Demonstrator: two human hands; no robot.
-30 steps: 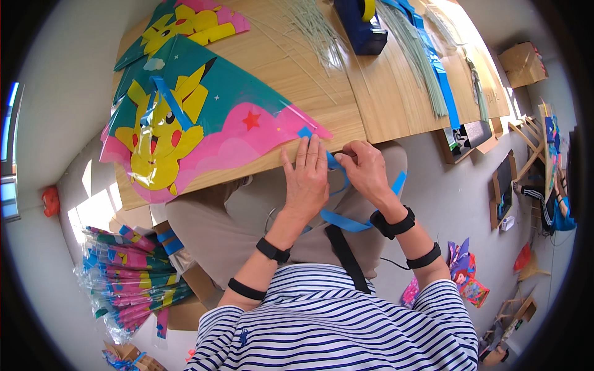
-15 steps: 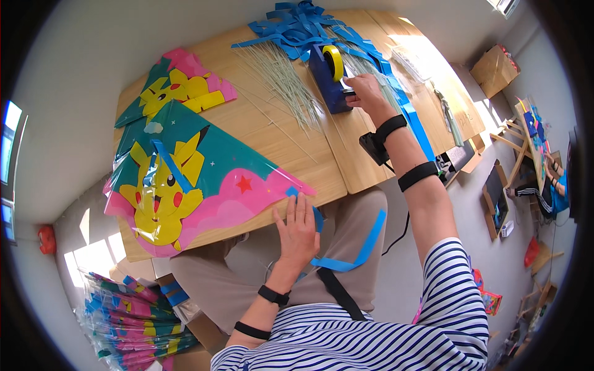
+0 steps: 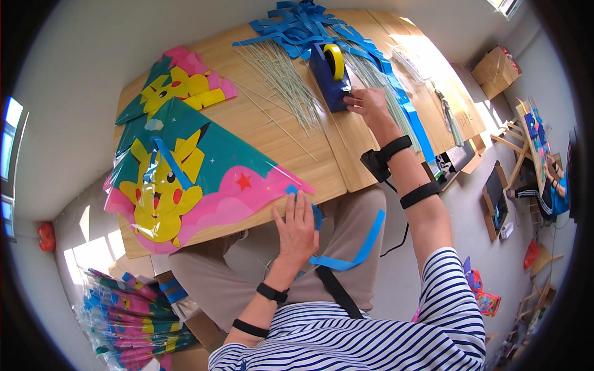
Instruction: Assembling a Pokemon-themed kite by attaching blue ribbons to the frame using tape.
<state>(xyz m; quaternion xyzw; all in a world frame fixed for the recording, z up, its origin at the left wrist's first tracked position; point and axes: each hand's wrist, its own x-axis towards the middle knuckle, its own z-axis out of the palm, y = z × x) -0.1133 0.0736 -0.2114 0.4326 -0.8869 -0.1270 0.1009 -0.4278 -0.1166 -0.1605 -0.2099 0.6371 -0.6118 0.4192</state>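
A triangular kite (image 3: 226, 151) in green and pink, with a big yellow cartoon figure, lies at the table's near left. My left hand (image 3: 296, 232) rests with extended fingers at its right-hand corner, over the end of a blue ribbon strip (image 3: 349, 264). That strip passes behind the hand and curls out over my lap. Farther off, my right hand (image 3: 369, 105) pinches at the cutter end of a dark blue tape dispenser (image 3: 323, 73). The yellow tape roll (image 3: 335, 60) sits in the dispenser. The tape between my right fingertips is barely visible.
A second kite (image 3: 198, 86) lies partly beneath the first. Thin pale sticks (image 3: 281, 80) and a heap of blue strips (image 3: 291, 31) cover the far table. Several more kites (image 3: 133, 321) are piled at lower left. Another person (image 3: 560, 191) works at far right.
My right hand has dropped slightly toward the near side, its fingertips now lower at the dispenser's cutter end. My left hand stays at the kite's corner.
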